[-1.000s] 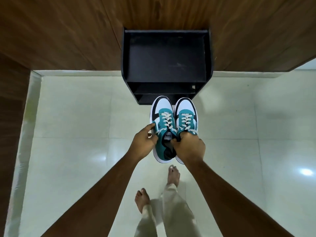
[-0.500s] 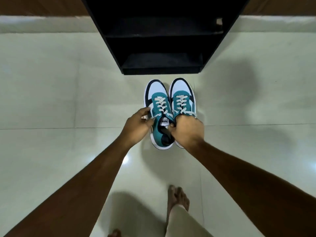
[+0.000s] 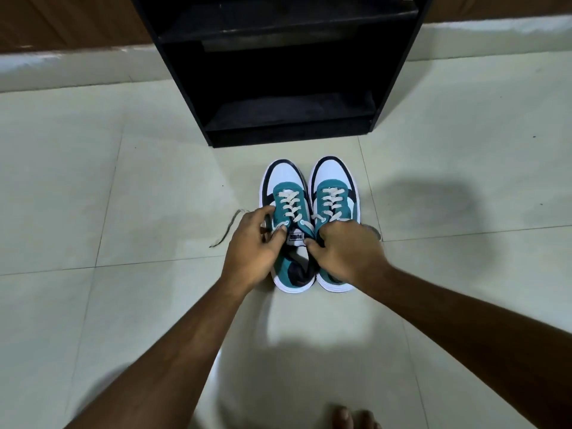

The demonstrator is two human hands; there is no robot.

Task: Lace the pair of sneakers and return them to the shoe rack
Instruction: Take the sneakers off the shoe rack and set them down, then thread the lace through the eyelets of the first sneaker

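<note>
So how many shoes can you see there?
2. The left sneaker sits on the floor before the black rack, held by the left hand. The right sneaker sits touching it, held by the right hand. The rack shelves look bare.

A white tag [image 3: 295,236] on the left sneaker's [image 3: 289,212] tongue is showing the brand word "PUMA", seen upside down.

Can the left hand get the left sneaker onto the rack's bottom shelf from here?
Probably yes. The left hand already grips the left sneaker, the bottom shelf looks bare, and only open floor lies between the toes and the rack.
</note>
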